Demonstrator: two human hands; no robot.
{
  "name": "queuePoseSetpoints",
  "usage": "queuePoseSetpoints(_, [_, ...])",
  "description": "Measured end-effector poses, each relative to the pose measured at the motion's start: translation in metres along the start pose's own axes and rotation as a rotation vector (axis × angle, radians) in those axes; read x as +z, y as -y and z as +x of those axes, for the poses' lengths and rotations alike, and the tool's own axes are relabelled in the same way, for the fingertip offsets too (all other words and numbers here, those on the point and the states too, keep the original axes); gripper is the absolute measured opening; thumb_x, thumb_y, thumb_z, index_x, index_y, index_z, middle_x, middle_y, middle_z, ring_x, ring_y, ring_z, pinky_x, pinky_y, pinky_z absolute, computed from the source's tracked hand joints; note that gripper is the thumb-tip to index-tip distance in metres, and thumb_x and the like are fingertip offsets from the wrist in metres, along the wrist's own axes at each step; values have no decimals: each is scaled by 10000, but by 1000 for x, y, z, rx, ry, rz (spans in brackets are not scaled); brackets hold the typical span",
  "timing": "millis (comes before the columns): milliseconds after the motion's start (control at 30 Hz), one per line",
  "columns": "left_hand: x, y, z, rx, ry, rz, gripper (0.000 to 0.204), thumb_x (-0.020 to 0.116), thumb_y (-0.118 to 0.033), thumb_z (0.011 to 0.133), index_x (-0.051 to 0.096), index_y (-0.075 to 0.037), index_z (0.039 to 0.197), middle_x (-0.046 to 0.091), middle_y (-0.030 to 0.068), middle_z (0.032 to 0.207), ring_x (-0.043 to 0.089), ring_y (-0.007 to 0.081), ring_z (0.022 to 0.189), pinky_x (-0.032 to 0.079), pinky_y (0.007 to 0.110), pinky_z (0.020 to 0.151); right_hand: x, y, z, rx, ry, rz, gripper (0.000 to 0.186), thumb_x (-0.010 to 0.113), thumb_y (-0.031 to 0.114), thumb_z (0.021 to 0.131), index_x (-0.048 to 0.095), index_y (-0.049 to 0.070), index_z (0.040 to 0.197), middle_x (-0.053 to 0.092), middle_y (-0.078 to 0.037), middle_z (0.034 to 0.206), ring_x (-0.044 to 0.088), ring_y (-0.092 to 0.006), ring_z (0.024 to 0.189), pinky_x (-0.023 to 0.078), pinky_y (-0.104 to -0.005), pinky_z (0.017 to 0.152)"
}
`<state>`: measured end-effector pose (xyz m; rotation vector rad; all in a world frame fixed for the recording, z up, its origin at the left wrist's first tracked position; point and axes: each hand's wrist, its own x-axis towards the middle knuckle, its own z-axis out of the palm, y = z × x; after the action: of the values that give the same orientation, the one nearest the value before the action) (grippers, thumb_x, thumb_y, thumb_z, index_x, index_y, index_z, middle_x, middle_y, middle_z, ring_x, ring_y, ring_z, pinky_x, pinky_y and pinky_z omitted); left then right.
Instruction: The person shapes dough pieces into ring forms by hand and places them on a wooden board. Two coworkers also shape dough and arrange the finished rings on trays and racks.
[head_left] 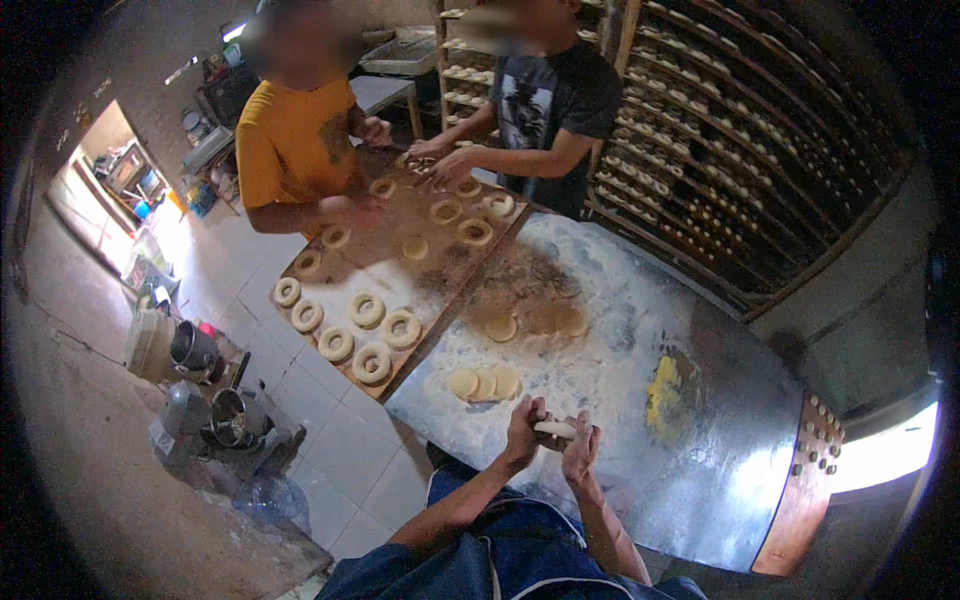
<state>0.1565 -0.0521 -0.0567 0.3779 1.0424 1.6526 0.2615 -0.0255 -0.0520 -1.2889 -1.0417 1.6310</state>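
My left hand (524,430) and my right hand (583,448) are closed on a pale piece of dough (555,429), held between them over the near edge of a floured metal table (630,300). Just beyond my hands lies an overlapping row of several flat dough discs (484,384), with more discs (500,327) farther up the table. On the wooden board (440,300) to the left rest several dough rings (367,309).
Two co-workers, in orange (290,150) and dark (545,110) shirts, work at the board. Racks of dough pieces (700,150) stand behind. A small board (790,510) with small round pieces is at the right; pots (193,350) and a mixer (185,415) are at the left.
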Motion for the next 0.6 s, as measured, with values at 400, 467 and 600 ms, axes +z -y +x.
queuePoseSetpoints(400, [-83, -78, -18, 389, -73, 511, 361, 461, -370, 972, 455, -115, 716, 436, -5, 652, 459, 170, 590, 410, 337, 543, 92, 15, -33, -238, 558, -547, 420, 451, 355, 1000, 612, -15, 884, 605, -139, 783, 582, -184, 726, 464, -358, 610])
queuePoseSetpoints(467, [-102, -76, -14, 362, -91, 65, 364, 461, -353, 970, 465, -87, 721, 485, 30, 661, 504, 221, 605, 429, 367, 552, 117, -2, -47, -319, 300, -492, 592, 339, 460, 1003, 642, -31, 877, 635, -128, 767, 582, -186, 701, 470, -349, 622])
queuePoseSetpoints(600, [-131, -91, -20, 480, -91, 457, 334, 460, -299, 965, 442, -58, 734, 458, 70, 636, 503, 236, 583, 420, 380, 538, 136, 21, -37, -309, 646, -477, 450, 370, 386, 1017, 569, -17, 992, 608, -105, 808, 535, -171, 710, 442, -373, 622])
